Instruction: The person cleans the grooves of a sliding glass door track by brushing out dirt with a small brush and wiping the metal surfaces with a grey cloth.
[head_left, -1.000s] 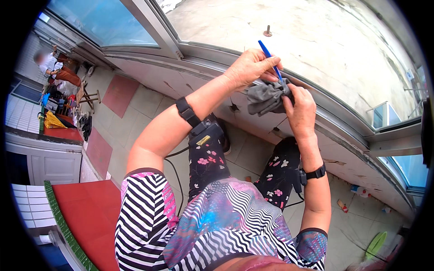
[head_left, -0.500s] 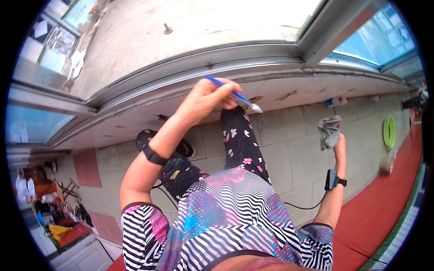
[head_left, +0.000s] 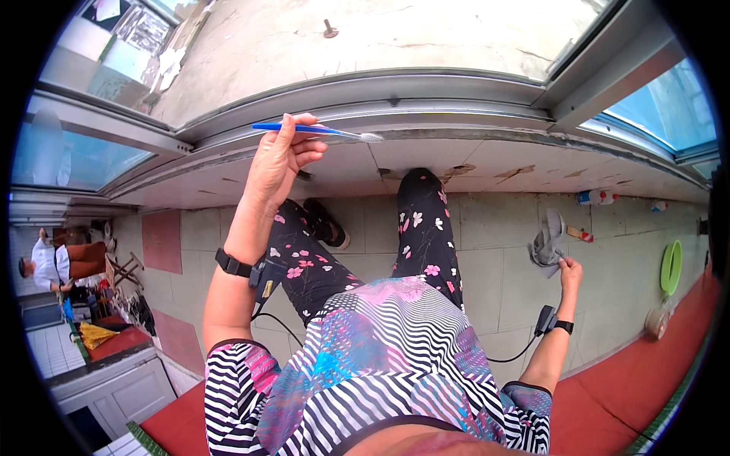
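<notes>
Pinched in my left hand point(head_left: 277, 167) is a blue toothbrush point(head_left: 323, 131), held level in front of the metal window frame point(head_left: 456, 110), bristle end to the right. It looks raised in front of the track; whether it touches cannot be told. My right hand point(head_left: 570, 275), low on the right, grips the edge of a grey cloth point(head_left: 546, 242), which hangs bunched above the tiled floor. Below the window runs a pale tiled wall point(head_left: 346, 163) with brown chipped patches.
On the floor at right are a wooden-handled tool point(head_left: 581, 235), bottles point(head_left: 597, 197), a green basin point(head_left: 671, 267) and a roll of tape point(head_left: 657, 323). A folding stool point(head_left: 125, 270) and another person point(head_left: 47, 262) are far left. Concrete point(head_left: 403, 38) lies beyond the window.
My left hand has moved left and turned, bringing the toothbrush from a slant to nearly level. The cloth has shifted slightly down in view with my right hand. The whole view has shifted too.
</notes>
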Demonstrator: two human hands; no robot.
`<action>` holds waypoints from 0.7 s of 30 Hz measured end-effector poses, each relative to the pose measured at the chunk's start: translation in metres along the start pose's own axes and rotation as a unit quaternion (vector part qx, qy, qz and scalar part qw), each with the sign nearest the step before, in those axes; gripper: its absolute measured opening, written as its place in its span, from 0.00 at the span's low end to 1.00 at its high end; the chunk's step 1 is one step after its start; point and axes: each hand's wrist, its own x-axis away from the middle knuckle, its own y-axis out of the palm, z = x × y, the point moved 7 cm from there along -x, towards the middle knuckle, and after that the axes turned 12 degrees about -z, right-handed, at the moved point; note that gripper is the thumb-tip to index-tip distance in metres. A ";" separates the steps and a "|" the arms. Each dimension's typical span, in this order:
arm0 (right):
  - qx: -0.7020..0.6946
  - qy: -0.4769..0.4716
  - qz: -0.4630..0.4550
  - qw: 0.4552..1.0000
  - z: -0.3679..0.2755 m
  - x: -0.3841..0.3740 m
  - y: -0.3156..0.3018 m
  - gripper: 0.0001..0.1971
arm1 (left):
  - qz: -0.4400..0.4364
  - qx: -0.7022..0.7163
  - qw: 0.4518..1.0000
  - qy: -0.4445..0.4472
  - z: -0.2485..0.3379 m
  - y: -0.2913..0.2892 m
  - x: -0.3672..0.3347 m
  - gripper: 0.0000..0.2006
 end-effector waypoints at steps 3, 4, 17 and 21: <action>-0.190 -0.098 -0.068 0.974 -0.077 -0.026 0.015 0.09 | 0.050 -0.061 0.997 -0.025 0.002 -0.003 0.014 0.24; -0.178 -0.123 -0.083 0.973 -0.097 -0.030 0.018 0.09 | 0.051 -0.097 0.993 -0.046 0.000 -0.006 0.020 0.23; -0.310 -0.336 -0.565 0.687 -0.485 0.089 0.167 0.22 | 0.204 -0.349 0.914 -0.014 -0.017 -0.042 0.163 0.12; -0.218 -0.316 -0.699 0.604 -0.542 0.156 0.256 0.15 | 0.243 -0.652 0.717 -0.036 -0.039 -0.055 0.234 0.19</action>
